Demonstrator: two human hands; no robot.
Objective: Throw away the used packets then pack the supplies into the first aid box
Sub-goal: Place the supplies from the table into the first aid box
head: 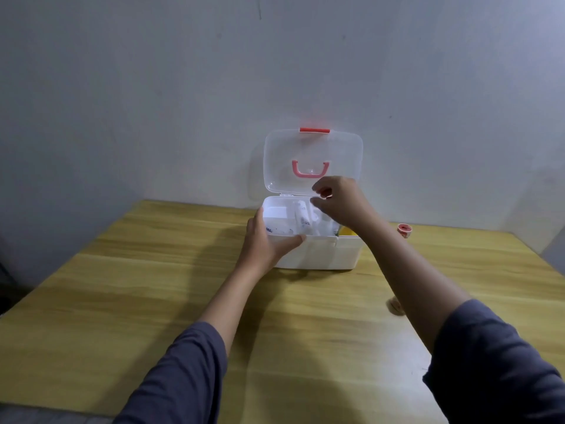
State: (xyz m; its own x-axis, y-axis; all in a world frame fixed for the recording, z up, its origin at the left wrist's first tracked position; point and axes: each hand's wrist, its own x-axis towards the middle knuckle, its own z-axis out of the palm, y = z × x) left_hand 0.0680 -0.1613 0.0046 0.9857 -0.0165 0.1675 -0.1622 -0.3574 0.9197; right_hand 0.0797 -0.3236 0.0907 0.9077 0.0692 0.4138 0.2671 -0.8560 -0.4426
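Nearest, two grey sleeves (pixel 183 374) reaching forward over a bare stretch of yellow table (pixel 128 289). No packets in sight anywhere on it, so the throwing-away step looks done, as far as can be judged; packing is the step in hand.

Right of the forearms, a small pale round thing (pixel 396 306) lying alone on the wood, too blurred to name. Possibly a supply left out.

Further on, the box (pixel 321 255), white, standing mid-table against the far wall. Left hand (pixel 266 243) clamped on its near left corner, thumb along the front rim, fingers wrapped over the left edge: a steadying grip, closed on the box itself. Inside, a white tray (pixel 276 212) at the left, white tubes or bottles (pixel 302 218) leaning in the middle, something yellow (pixel 347 231) at the right end.

Above the right half of the opening, right hand (pixel 339 203), fingers curled, thumb and forefinger drawn close with a gap between. Whether anything small sits in that pinch cannot be told; nothing visible there.

Right of the box, apart from it, a small red-and-white roll (pixel 404 229) on the table, not yet packed.

Farthest, the clear lid (pixel 313 162) standing upright, pink handle, red latch on top, leaning toward the wall.

Next move, by judgement: fetch the roll and the pale thing, find room among the upright tubes, then swing the lid down without catching them.
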